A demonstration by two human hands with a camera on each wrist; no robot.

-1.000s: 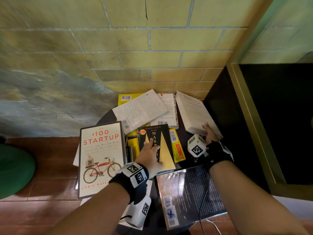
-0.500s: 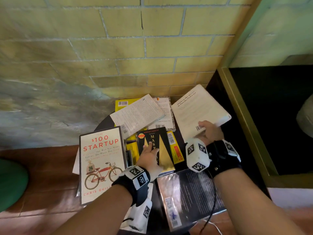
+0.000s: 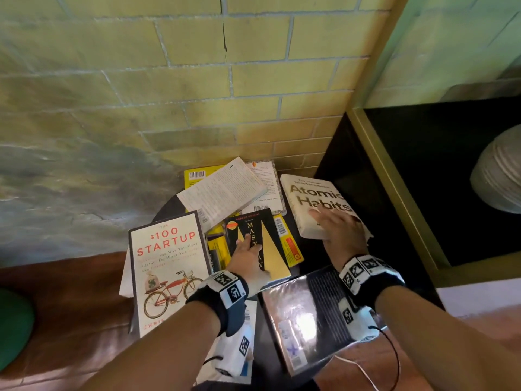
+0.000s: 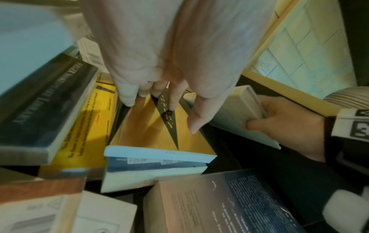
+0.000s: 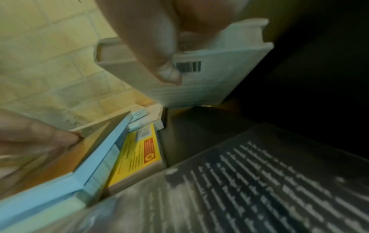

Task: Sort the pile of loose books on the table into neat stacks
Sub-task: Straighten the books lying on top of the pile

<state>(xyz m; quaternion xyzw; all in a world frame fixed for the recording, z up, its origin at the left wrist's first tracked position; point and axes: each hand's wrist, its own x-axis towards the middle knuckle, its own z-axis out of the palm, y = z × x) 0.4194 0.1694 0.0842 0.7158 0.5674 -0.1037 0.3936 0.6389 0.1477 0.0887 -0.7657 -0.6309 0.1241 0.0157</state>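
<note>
- Covering the small dark round table [image 3: 166,210], the loose books overlap in 1 unsorted pile beside the brick wall [image 3: 141,94].
- "$100 Startup" book [image 3: 169,266] lies face up at the pile's left edge.
- Right hand [image 3: 342,235] grips the white "Atomic Habits" book [image 3: 313,204], fingers above, thumb beneath.
- Left hand [image 3: 248,262] rests on the black-and-gold "Mastery" book [image 3: 270,249], fingers extended, gripping nothing.

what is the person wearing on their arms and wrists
Both forearms are bare, with no sleeves. Each wrist carries a black band with white blocks printed with black square-pattern markers. A white camera unit hangs under the right wrist, trailing a thin black cable; the left wrist has a similar one.
</note>
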